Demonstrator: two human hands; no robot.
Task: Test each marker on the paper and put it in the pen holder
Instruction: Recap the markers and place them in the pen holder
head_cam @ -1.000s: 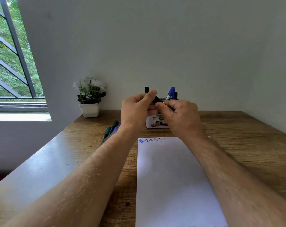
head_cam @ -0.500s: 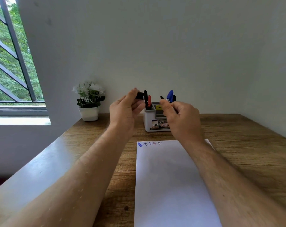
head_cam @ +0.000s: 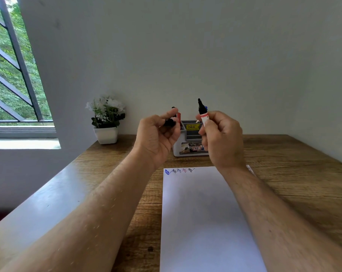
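My right hand [head_cam: 222,140] grips an uncapped black marker [head_cam: 202,112], tip pointing up, its white body partly hidden by my fingers. My left hand [head_cam: 156,138] pinches the marker's black cap [head_cam: 169,122] between thumb and fingers. Behind both hands stands the white and grey pen holder [head_cam: 189,148] with a red marker [head_cam: 178,116] and a blue marker [head_cam: 206,107] sticking out. A white sheet of paper [head_cam: 205,222] lies on the wooden table [head_cam: 293,173] in front of the holder, with several small test scribbles [head_cam: 179,170] along its top edge.
A small white pot with white flowers [head_cam: 106,122] stands at the back left of the table, against the wall. A window with dark bars [head_cam: 15,75] is at the far left. The table's left edge runs beside my left forearm.
My hands have pulled apart: the cap came off in my left hand, and my right hand has turned the marker tip upward. The view shifted slightly downward.
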